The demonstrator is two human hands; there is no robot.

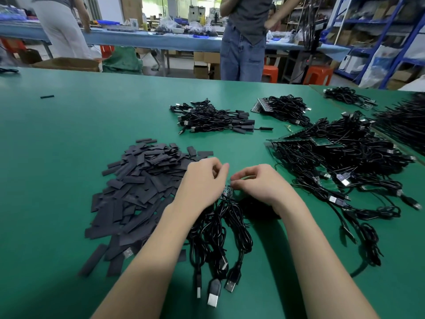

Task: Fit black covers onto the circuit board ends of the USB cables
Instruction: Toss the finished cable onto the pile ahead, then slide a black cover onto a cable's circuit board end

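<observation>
Small green circuit board (227,191) on thin black USB cables (218,226), mid-desk between both hands. Left hand (203,180) curled, contents hidden; right hand (259,183) pinching board's top. Light, rigid, probably fragile: grip edges. Flat black sleeve covers (142,180) heaped left, floppy, light.

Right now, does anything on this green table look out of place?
One black cover lies alone near the table's far left, well apart from the main cover pile. Otherwise, cables and covers sit in loose heaps; nothing looks damaged.
</observation>
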